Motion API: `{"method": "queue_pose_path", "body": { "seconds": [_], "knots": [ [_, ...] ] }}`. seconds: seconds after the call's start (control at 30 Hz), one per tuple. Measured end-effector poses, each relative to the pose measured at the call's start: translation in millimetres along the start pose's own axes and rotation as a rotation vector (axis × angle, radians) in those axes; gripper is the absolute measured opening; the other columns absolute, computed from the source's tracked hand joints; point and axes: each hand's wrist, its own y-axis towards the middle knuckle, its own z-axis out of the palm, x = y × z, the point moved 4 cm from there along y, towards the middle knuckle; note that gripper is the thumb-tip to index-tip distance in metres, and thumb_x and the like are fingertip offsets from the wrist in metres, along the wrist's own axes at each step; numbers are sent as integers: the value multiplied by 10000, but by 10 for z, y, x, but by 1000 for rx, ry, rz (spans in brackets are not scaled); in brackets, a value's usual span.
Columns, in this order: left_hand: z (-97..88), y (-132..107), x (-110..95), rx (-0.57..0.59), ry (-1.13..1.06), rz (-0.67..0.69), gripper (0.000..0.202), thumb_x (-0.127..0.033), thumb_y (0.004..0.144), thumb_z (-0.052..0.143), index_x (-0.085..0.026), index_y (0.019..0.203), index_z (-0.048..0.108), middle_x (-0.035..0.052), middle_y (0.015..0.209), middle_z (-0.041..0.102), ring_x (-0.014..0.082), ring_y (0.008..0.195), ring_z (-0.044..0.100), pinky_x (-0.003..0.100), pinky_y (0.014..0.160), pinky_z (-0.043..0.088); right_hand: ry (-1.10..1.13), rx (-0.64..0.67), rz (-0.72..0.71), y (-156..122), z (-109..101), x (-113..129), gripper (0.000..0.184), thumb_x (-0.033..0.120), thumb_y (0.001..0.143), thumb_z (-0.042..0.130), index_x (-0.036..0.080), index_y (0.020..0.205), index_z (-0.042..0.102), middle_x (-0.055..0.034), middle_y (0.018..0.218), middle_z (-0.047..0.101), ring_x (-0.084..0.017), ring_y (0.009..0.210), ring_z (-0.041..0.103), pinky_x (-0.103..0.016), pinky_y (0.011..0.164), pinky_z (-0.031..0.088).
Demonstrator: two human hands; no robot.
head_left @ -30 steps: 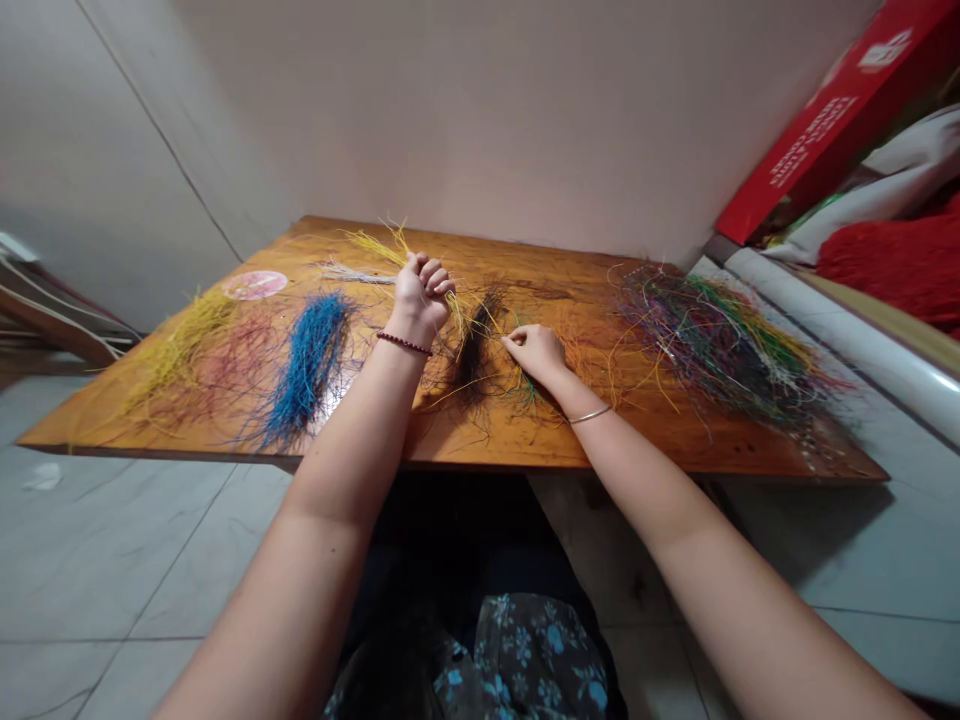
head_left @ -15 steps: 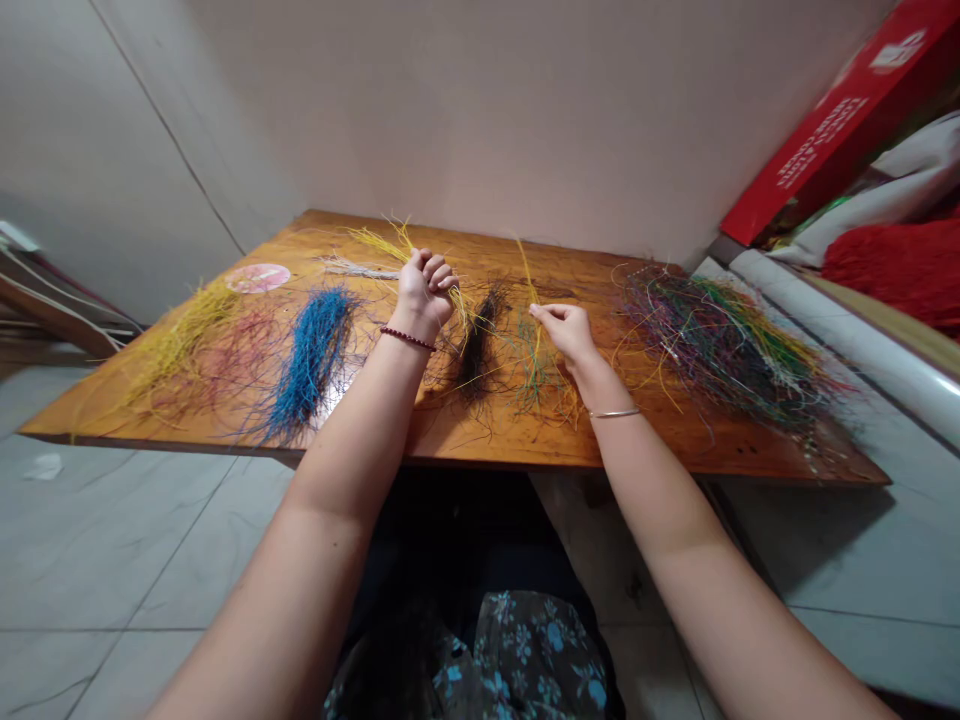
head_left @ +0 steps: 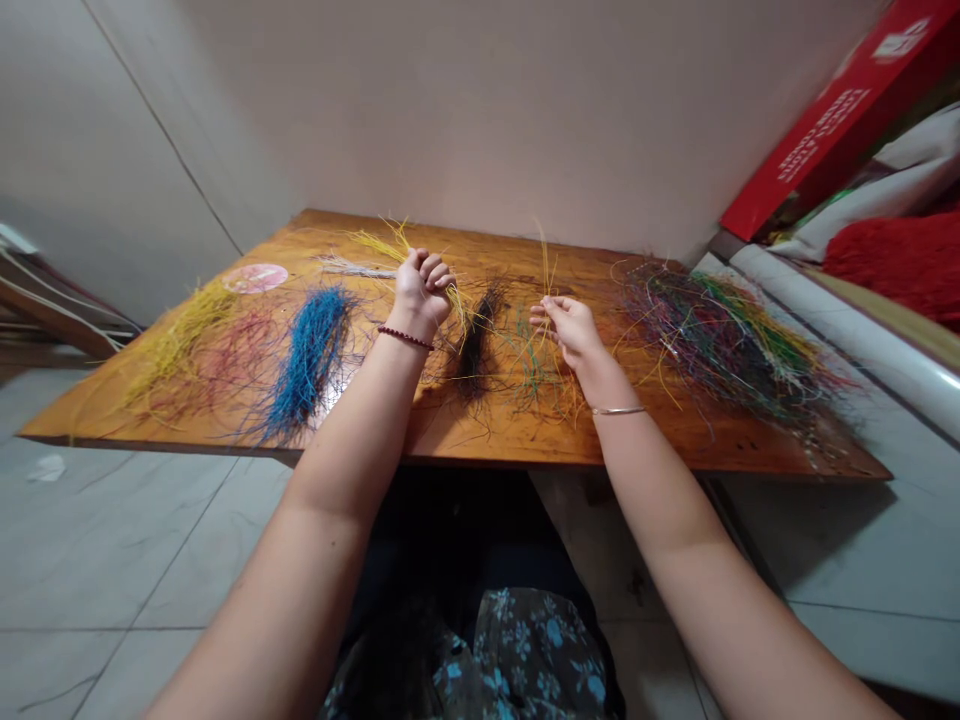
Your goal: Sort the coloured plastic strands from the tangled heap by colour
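OK, going left to right: yellow pile (head_left: 184,335) sits well left of the left hand (head_left: 424,292) and blurs into the red strands (head_left: 240,350), border hard to make out. Blue bundle (head_left: 309,345) is closer in, same side; glare washes out the wood between it and the left forearm.

Left hand is a fist clamped around yellow strands (head_left: 381,243): middle hidden by the fingers, ends poking out both sides. White strands (head_left: 352,268) run up to that fist from its left; can't tell if they're gripped too.

Black bundle (head_left: 474,350) lies between the two grips. Right hand (head_left: 568,325) has thumb and index together on a thin yellow strand (head_left: 544,262), maybe more than one; top end goes faint against the wall (head_left: 487,120). Green strands (head_left: 531,365) lie just on the near side of that pinch, too fine to separate. Mixed pile (head_left: 720,340) is well right of it, a tangle. Red box (head_left: 832,120), farther right, is cut off by the frame.

Edges: table (head_left: 450,435) front edge passes beneath both forearms; back edge is beyond both grips. Room: hands well apart, stray strands only between right wrist and mixed pile.
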Motion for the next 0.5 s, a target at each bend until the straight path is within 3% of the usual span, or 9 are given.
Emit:
{"method": "queue_pose_path", "body": {
  "seconds": [0.17,0.33,0.5],
  "knots": [
    [-9,12,1,20,-16,-16,429,-304,1090,257,-212,671,269,-81,423,236,73,308,208,193,327,204,18,-2,-3,-5,-19,53,107,261,941,617,205,971,530,19,859,657,-55,624,617,-176,631,518],
    [-24,17,-1,7,21,-7,439,-311,1092,259,-212,664,269,-79,421,233,74,311,208,201,336,212,161,-39,-2,-20,-80,118,233,169,948,526,251,1163,492,38,910,653,-39,553,519,-148,553,465],
    [-21,15,-13,-2,43,6,442,-292,1092,261,-211,658,278,-78,422,229,74,317,207,204,342,214,110,188,-15,-51,-77,195,187,165,887,545,224,1062,575,52,782,535,-45,486,355,-149,459,351]
  ]
}}
